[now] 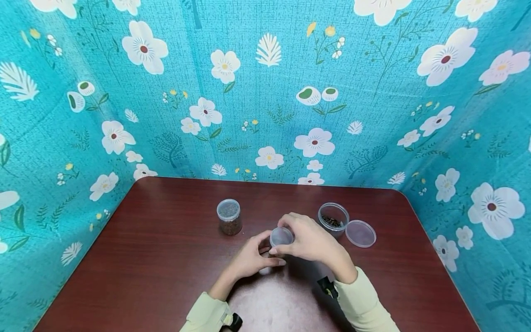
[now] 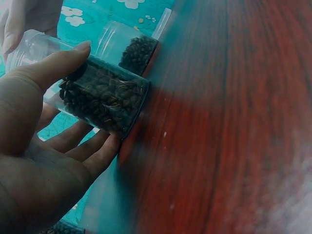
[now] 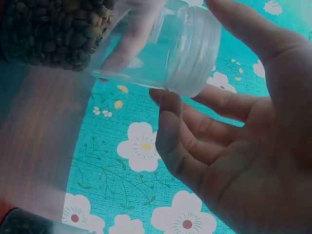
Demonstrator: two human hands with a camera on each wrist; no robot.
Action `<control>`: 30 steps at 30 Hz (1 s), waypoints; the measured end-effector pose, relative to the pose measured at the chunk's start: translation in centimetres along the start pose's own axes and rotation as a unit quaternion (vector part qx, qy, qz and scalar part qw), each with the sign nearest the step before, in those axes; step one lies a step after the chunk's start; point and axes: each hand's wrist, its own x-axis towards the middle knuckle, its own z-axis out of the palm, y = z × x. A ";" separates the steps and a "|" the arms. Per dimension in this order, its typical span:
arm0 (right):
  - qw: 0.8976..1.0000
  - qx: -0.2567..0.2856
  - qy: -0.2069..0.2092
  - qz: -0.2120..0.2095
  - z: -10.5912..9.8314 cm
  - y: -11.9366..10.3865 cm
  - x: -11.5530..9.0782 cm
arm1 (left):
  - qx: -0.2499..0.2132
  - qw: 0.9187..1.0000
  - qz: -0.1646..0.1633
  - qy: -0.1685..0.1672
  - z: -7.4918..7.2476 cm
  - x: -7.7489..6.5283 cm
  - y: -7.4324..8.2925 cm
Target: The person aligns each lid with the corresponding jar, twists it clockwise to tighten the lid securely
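A clear plastic jar [image 2: 105, 95] of dark seeds or beans stands upright on the table between both hands. My left hand [image 1: 253, 258] grips its body, with the thumb on one side and the fingers round the other. At the top, the thumb and fingers of my right hand [image 1: 307, 240] hold the rim of the translucent lid [image 3: 200, 51], which sits on the jar's mouth. In the right wrist view the seeds fill only the lower part, and the upper part is see-through. Whether the lid is fully seated cannot be made out.
To the left stands a similar lidded jar [image 1: 229, 216] with brown contents. A jar without a lid [image 1: 333, 216], holding dark seeds, is at the right behind my right hand. Beside it a loose clear lid [image 1: 361, 234] lies on the dark red table [image 1: 145, 258]. A flowered turquoise cloth [image 1: 249, 92] hangs behind.
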 end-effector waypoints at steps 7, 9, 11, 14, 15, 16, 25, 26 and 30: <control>0.999 -0.036 0.024 0.027 0.4 -0.3 -0.2 | -0.009 1.000 0.000 -0.001 0.2 -0.1 0.0; 0.998 -0.053 0.031 0.027 0.5 -0.3 -0.3 | -0.006 1.000 0.000 0.000 0.2 -0.1 0.0; 0.997 -0.068 0.035 0.027 0.5 -0.3 -0.3 | -0.004 1.000 0.000 0.000 0.2 -0.1 0.1; 0.996 -0.073 0.036 0.029 0.5 -0.4 -0.4 | 0.004 1.000 0.004 0.000 0.2 -0.1 0.2; 0.996 -0.071 0.034 0.031 0.5 -0.4 -0.4 | 0.005 1.000 0.005 0.000 0.2 -0.1 0.2; 0.997 -0.064 0.031 0.031 0.4 -0.4 -0.5 | 0.007 1.000 0.004 0.000 0.2 -0.1 0.2; 0.997 0.009 -0.030 -0.067 -0.8 -0.5 -1.1 | 0.025 1.000 0.016 0.005 0.1 -0.1 -0.3; 0.996 0.012 -0.038 -0.075 -0.9 -0.6 -1.2 | 0.026 1.000 0.015 0.004 0.1 0.0 -0.3; 0.995 0.013 -0.055 -0.088 -1.1 -0.7 -1.4 | 0.024 1.000 0.011 0.005 0.2 0.0 -0.5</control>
